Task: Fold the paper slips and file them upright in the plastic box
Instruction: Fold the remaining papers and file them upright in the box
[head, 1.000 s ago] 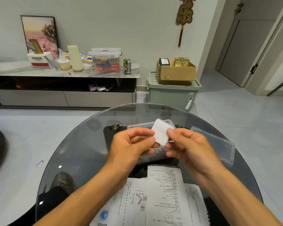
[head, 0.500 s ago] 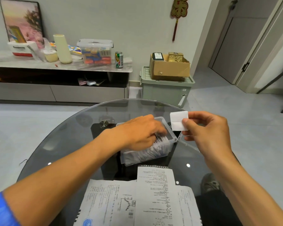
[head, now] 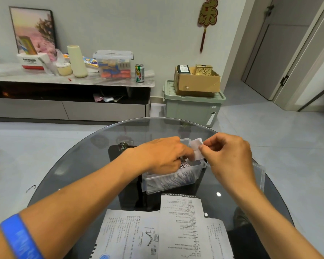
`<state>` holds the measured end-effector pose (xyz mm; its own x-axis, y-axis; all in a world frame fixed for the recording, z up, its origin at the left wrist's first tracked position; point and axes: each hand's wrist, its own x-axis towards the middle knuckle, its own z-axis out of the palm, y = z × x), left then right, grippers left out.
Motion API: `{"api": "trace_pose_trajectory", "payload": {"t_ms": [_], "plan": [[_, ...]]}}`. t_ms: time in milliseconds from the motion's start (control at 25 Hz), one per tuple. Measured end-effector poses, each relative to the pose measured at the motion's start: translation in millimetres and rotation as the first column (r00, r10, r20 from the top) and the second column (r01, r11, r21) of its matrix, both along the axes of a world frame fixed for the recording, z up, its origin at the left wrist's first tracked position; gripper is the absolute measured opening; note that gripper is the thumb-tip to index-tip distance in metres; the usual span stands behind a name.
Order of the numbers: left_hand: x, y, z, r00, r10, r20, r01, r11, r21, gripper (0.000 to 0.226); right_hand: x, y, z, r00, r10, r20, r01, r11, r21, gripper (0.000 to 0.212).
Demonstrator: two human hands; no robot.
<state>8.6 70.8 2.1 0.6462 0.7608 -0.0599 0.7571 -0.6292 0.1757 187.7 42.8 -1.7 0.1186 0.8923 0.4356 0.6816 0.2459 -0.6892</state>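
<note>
While the left hand (head: 163, 156) is reaching into the plastic box (head: 171, 179), fingers hidden among filed slips, the right hand (head: 226, 156) is pinching a folded slip (head: 197, 149) above it.

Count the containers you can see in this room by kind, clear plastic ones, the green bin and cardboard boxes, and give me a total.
Clear plastic boxes: 2, the plastic box of slips on the glass table and the lidded tub on the sideboard
Green storage bins: 1, the green bin on the floor
Cardboard boxes: 1, the cardboard box on top of that bin
Total: 4
</note>
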Motion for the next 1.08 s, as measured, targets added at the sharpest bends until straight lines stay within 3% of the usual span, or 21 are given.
{"api": "trace_pose_trajectory", "payload": {"t_ms": [120, 240, 360, 560, 640, 720, 800, 840, 920, 960, 1080], "plan": [[1, -1, 1, 0.999, -0.028, -0.042, 0.028, 1.0, -0.01, 0.045, -7, 3, 3, 0.982, -0.029, 0.189, 0.018, 0.998, 0.058, 0.015], [3, 1, -1, 0.996, -0.045, -0.078, 0.045, 0.999, 0.002, 0.041, -11, 10, 5, 0.932, 0.013, 0.363, 0.01, 0.998, -0.063, 0.011], [3, 1, -2, 0.997, -0.055, -0.048, 0.055, 0.998, 0.016, 0.04, -22, 17, 10, 0.795, 0.098, 0.598, 0.006, 0.986, -0.169, 0.009], [-10, -19, -2, 0.987, 0.031, 0.155, -0.041, 0.997, 0.068, 0.036, -32, 27, 14, 0.597, 0.231, 0.768, -0.023, 0.962, -0.272, 0.015], [-16, -44, -4, 0.954, 0.046, 0.297, -0.117, 0.968, 0.223, 0.033, -27, 23, 14, 0.636, 0.224, 0.739, -0.045, 0.966, -0.253, 0.015], [-19, -78, -10, 0.908, -0.002, 0.42, -0.157, 0.926, 0.344, 0.029, -18, 11, 13, 0.768, 0.166, 0.618, -0.097, 0.985, -0.144, 0.012], [-15, -108, -18, 0.928, 0.009, 0.372, -0.105, 0.965, 0.238, 0.027, -9, -4, 13, 0.872, 0.144, 0.468, -0.128, 0.99, -0.067, 0.011], [-11, -117, -25, 0.965, 0.042, 0.259, -0.075, 0.99, 0.12, 0.033, -6, -12, 13, 0.895, 0.164, 0.416, -0.149, 0.986, -0.069, 0.011], [-5, -125, -42, 0.993, 0.118, 0.013, -0.117, 0.991, -0.066, 0.069, -3, -25, 12, 0.913, 0.221, 0.343, -0.206, 0.975, -0.082, 0.009], [-4, -126, -48, 0.988, 0.153, -0.018, -0.154, 0.982, -0.109, 0.082, -3, -31, 10, 0.923, 0.236, 0.304, -0.222, 0.972, -0.08, 0.009], [-7, -123, -57, 0.93, 0.286, 0.231, -0.262, 0.956, -0.132, 0.081, 5, -39, 3, 0.948, 0.235, 0.215, -0.209, 0.968, -0.137, 0.011]]}}
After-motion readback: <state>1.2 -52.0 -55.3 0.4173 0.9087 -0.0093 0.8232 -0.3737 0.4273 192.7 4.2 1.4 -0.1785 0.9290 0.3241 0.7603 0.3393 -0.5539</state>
